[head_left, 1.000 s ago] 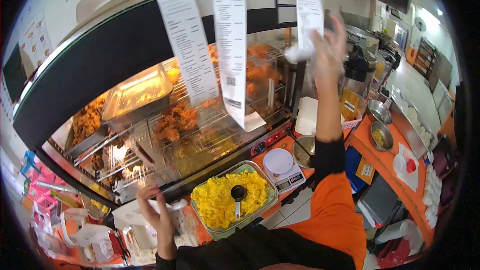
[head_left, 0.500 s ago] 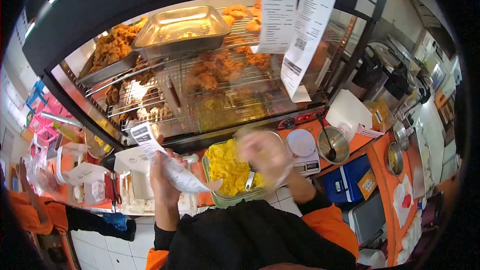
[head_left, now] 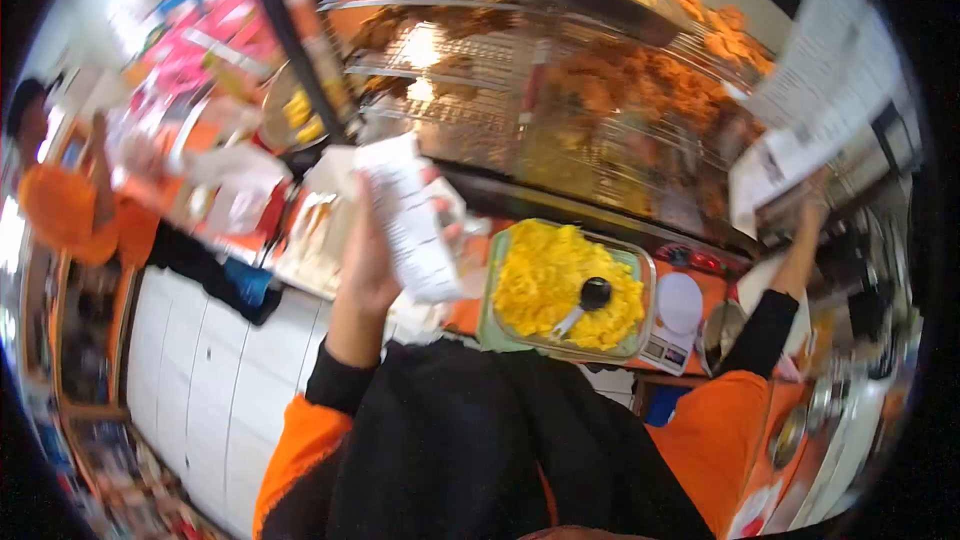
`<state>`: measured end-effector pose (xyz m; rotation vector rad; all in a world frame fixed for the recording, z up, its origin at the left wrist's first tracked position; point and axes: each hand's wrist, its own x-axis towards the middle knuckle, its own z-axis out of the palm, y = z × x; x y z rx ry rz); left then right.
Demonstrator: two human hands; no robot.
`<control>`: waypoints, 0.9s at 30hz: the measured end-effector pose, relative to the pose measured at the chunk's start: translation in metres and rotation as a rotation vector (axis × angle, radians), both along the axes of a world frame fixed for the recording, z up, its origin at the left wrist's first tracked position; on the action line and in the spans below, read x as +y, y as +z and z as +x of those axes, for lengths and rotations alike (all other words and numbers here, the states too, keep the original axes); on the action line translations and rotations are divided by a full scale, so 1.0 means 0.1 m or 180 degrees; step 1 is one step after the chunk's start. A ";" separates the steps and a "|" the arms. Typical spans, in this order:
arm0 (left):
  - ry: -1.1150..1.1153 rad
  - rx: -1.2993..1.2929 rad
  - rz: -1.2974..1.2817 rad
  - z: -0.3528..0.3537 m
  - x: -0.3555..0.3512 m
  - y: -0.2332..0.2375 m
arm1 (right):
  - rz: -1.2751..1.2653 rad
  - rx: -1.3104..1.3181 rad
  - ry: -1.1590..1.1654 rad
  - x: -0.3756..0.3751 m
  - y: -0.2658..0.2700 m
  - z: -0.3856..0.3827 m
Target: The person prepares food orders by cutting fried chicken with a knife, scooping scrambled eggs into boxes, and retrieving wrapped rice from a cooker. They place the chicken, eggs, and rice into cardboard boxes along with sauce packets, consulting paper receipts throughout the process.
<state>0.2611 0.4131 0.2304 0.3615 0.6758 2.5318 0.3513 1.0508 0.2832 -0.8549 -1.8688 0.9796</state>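
Note:
My left hand (head_left: 368, 250) is closed on a printed paper receipt (head_left: 412, 225), which it holds up over the counter. Out to the far right stretches my right arm, and my right hand (head_left: 808, 208) is smeared by motion beside the lower ends of the long hanging receipts (head_left: 825, 70); its fingers do not show clearly. In front of me sits a greenish rectangular tray (head_left: 487, 325) heaped with yellow food (head_left: 545, 275). A spoon (head_left: 594, 294) lies on the heap, its dark round end toward the middle.
A heated glass display cabinet (head_left: 480, 180) with fried food on racks spans the far side. Right of the tray is a kitchen scale (head_left: 668, 350) carrying a white round lid (head_left: 680, 302). Open cartons (head_left: 240, 180) stand at left. A person in orange (head_left: 70, 210) is at far left.
My right hand has moved from above the yellow food to the far right, by the hanging receipts. The view has turned and shifted left. My left hand still holds the receipt.

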 end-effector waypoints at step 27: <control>0.0209 0.0276 -0.0395 0.08 0.00 0.01 | -0.0502 0.1512 0.0740 0.77 -0.63 0.08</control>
